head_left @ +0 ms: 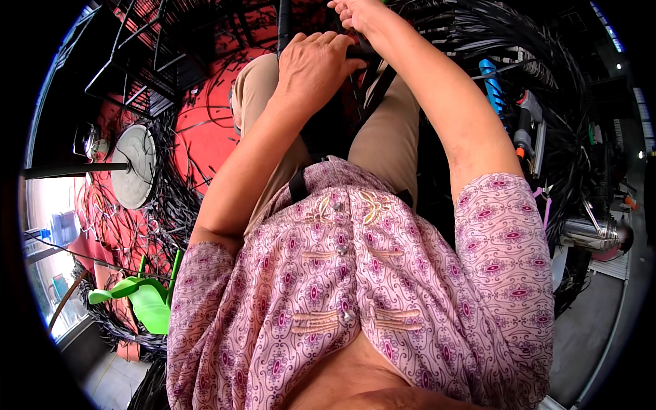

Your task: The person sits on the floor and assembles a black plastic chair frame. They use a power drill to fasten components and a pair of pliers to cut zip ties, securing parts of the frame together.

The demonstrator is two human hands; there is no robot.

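Observation:
My left hand (pixel 311 72) is over a black frame (pixel 362 82) between my knees. Its fingers curl down at the far side, and the thumb points right along the dark bars. Farther out at the top edge, my right hand (pixel 357 14) has its fingers bent close together. Whatever they pinch is too dark and too near the picture's edge to make out. Black flat strips (pixel 471 27) fan out in a thick bundle to the right of that hand.
Black strip scraps litter the red floor covering (pixel 205 113). Black lattice frames (pixel 147 61) stand far left, above a grey round disc (pixel 133 167) with a pole. A green plastic object (pixel 147 304) is lower left. At right are a blue-handled tool (pixel 492 85) and a metal flask (pixel 589 234).

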